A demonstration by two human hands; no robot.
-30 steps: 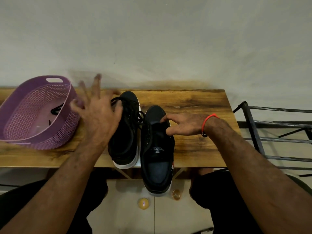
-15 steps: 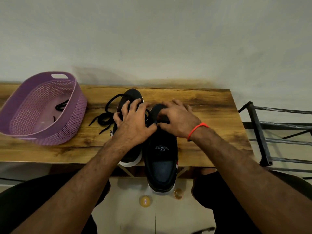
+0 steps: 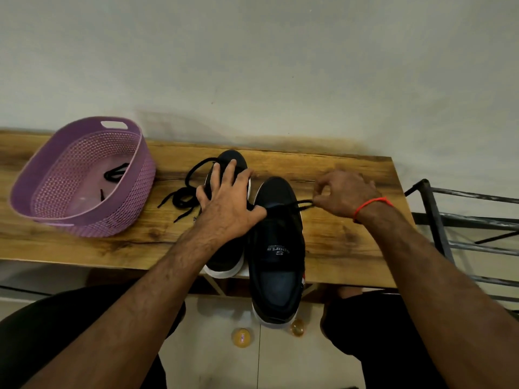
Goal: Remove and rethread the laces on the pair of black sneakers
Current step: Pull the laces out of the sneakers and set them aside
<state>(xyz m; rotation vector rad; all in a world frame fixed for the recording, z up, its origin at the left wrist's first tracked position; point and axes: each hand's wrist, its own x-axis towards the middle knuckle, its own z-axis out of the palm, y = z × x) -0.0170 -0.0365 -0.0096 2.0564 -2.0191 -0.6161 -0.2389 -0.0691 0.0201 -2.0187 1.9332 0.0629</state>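
Head view: the right hand [image 3: 341,193] has swung out to the right, away from the toe of the near sneaker [image 3: 276,248], where half a second ago it lay close against the left hand. Now its thumb and fingers pinch the end of a black lace [image 3: 297,204], and that lace stretches taut from the shoe's front out over the bench [image 3: 351,242]. The left hand [image 3: 229,197] has barely shifted: it lies with straight, spread fingers over the far sneaker [image 3: 233,161], thumb reaching across to the near sneaker's tongue, pressing rather than gripping.

Both sneakers stand side by side near the middle of the bench, toes toward the wall; the near one's heel overhangs the front edge. The loose lace [image 3: 182,195] of the far sneaker trails in loops on the wood to its left. Another dark lace piece [image 3: 115,172] lies inside the purple basket [image 3: 84,220] at the left end of the bench.

The change suggests the lace is being drawn through a front eyelet of the near sneaker, so threading on this shoe appears to be at its first crossing. Whether the lace passes through one eyelet or two is hidden by the left thumb.
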